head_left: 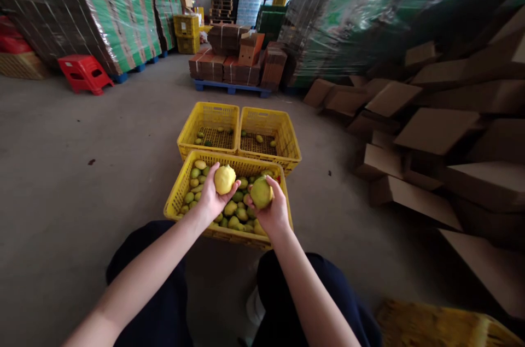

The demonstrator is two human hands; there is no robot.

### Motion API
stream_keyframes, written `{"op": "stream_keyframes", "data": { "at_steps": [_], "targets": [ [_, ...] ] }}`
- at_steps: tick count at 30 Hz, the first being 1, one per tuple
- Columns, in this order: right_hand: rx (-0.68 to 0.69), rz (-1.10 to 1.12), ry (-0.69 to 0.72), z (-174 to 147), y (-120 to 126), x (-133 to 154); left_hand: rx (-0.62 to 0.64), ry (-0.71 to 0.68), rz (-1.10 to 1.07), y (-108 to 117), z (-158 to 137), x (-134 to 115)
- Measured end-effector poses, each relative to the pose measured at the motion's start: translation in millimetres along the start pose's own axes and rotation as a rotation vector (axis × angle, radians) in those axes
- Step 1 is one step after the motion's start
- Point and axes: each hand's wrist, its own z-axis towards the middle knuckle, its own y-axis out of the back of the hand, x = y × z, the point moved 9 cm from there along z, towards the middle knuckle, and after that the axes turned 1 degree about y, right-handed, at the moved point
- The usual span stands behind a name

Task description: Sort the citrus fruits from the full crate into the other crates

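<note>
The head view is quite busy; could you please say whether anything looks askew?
The cardboard boxes at right look untidy: they lie jumbled and tilted at different angles, unlike the bundled cardboard on the blue pallet.

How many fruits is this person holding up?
2: a yellow fruit in the left hand and a greener fruit in the right hand. Nearest crate fruits, some hidden, aren't counted.

A yellow fruit [225, 180], rounded and lumpy with a small nub at its upper right, sits whole in the left hand [211, 198]. A greener, yellow-tinged fruit [261, 193], also round and whole, rests in the right hand [274, 215]. They are apart, above a fruit-filled yellow crate [241, 236].
</note>
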Motion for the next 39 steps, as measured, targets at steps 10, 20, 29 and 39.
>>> {"op": "stream_keyframes", "data": {
  "at_steps": [10, 20, 29, 39],
  "targets": [
    [-0.189, 0.084, -0.045, 8, 14, -12, -0.073, -0.046, -0.019, 14, 12, 5],
    [-0.135, 0.022, -0.094, 3, 10, -12, -0.045, -0.067, -0.008, 3, 3, -8],
    [-0.247, -0.057, -0.184, 0, 16, -20, -0.018, 0.021, 0.034, 5, 6, 3],
    [-0.254, 0.041, -0.218, 4, 23, -29, -0.045, -0.007, 0.099, 9, 5, -1]
  ]
}}
